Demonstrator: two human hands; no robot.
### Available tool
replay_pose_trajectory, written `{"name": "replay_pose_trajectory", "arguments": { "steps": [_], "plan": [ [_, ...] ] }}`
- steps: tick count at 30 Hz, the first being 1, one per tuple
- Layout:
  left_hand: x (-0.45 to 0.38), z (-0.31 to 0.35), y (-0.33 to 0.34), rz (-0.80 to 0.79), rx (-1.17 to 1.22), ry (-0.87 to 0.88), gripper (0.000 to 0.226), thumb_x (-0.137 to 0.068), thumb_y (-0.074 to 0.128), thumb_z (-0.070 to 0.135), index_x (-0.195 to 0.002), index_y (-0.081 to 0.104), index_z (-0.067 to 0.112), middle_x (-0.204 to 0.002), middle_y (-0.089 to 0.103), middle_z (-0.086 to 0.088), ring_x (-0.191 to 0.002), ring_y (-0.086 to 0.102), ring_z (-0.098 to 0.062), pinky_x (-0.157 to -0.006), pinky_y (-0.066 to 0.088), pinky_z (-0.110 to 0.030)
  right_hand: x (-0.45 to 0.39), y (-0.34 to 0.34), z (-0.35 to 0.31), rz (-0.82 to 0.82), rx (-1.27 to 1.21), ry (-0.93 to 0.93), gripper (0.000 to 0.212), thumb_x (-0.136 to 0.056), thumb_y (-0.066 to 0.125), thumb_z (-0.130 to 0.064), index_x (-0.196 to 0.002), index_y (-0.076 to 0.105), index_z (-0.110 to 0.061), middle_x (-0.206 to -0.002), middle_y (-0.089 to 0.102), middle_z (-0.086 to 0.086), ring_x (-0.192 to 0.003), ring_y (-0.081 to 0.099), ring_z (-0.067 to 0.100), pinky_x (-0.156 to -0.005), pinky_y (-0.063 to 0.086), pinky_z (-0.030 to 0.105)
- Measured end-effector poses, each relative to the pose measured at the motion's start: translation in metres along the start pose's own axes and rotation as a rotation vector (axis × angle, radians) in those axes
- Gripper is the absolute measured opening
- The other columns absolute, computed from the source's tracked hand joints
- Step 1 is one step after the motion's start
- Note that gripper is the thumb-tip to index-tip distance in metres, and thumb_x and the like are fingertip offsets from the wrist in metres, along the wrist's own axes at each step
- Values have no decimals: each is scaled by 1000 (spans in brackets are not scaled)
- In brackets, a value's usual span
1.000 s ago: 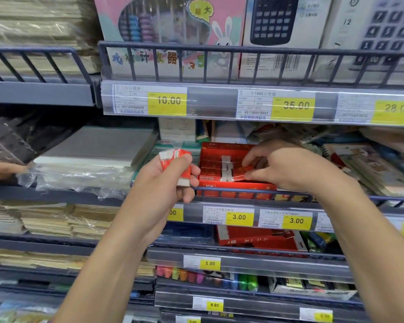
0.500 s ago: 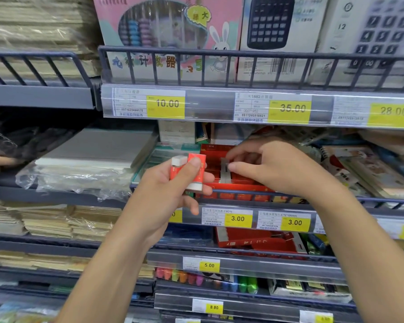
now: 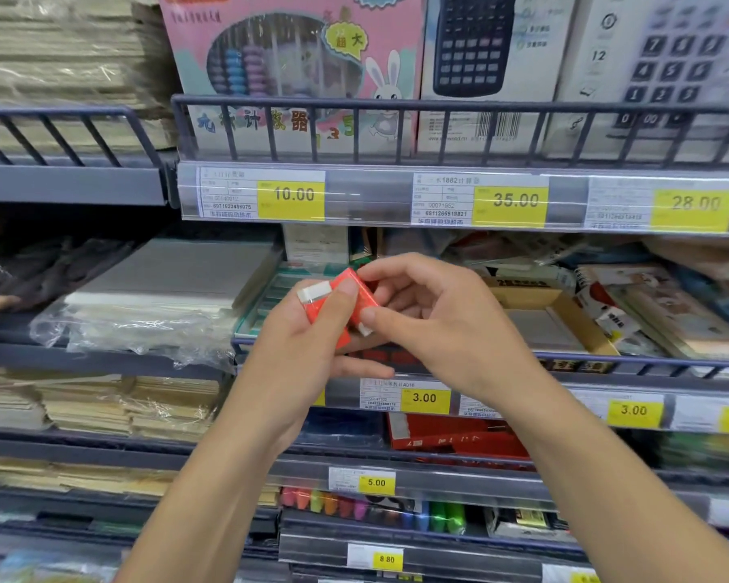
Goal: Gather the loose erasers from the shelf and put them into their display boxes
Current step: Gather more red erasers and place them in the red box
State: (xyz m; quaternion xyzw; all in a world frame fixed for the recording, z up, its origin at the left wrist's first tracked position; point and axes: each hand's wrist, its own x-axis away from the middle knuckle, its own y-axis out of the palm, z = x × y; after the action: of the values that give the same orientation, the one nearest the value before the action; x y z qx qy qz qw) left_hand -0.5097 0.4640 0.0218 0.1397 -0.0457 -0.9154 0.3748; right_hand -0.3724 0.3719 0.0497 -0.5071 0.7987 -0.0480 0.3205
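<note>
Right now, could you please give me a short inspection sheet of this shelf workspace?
Surface: grey wire-fronted shelf at hand height, with yellow price labels below.
Job's things: red-sleeved erasers held in front of the shelf; their red display box is hidden behind the hands.
Clutter: plastic-wrapped paper pack, an open brown box, notebooks.
Grippers: left hand grips the erasers; right hand pinches one of them.
Cables: nothing seen.
Surroundings: pink abacus box and calculator boxes above; highlighters below.
</note>
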Motion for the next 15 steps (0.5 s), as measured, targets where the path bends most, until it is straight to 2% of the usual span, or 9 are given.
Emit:
{"name": "replay_pose_trajectory", "arguments": {
  "steps": [2,4,6,8,10,13,15],
  "plan": [
    [0,2,-4,-38,-48,18,37,-106,52,37,-124,65,7,-111,79,-7,-96,78,-28,-61,63,-32,-4,-9,-2,-6,-62,20,27,-84,76,-6,-107,74,-19,-88,69,2,-78,66,20,-77,58,35],
    [-1,3,-11,27,-118,50,31,-105,54,37,-115,65,10,-96,80,-4,-76,77,-22,-53,58,-28,-10,-22,-2,-8,-94,86,22,-85,76,-7,-105,75,-17,-86,70,1,-71,64,14,-71,55,28],
    [-3,1,-20,105,-179,70,28,-106,56,37,-99,60,10,-69,66,2,-51,54,-16,-42,43,-23,-16,-34,0,-21,-36,164,16,-86,76,-13,-101,75,-18,-79,73,-6,-62,62,6,-59,48,15],
    [-4,0,-24,116,-190,65,30,-105,57,39,-87,49,17,-61,43,7,-49,31,-13,-40,29,-20,-22,-43,3,-41,54,234,11,-86,76,-16,-97,76,-19,-68,73,-11,-56,62,3,-53,43,9],
    [-4,0,-26,130,-169,38,26,-97,59,42,-86,44,23,-61,38,10,-50,26,-11,-40,25,-19,-30,-48,5,-83,67,323,10,-85,77,-16,-94,76,-19,-66,72,-10,-56,63,7,-55,46,13],
    [-5,-1,-29,165,-103,-8,20,-88,59,40,-95,46,27,-63,45,9,-51,29,-12,-39,26,-21,-40,-50,8,-216,151,436,8,-84,79,-22,-91,77,-21,-76,77,-1,-63,68,10,-66,51,28],
    [-5,-2,-30,164,-87,-8,18,-88,57,37,-97,46,27,-64,47,8,-51,30,-12,-39,26,-22,-44,-47,10,-275,180,460,7,-82,81,-23,-88,78,-20,-77,77,3,-63,68,11,-60,51,23]
  ]
}}
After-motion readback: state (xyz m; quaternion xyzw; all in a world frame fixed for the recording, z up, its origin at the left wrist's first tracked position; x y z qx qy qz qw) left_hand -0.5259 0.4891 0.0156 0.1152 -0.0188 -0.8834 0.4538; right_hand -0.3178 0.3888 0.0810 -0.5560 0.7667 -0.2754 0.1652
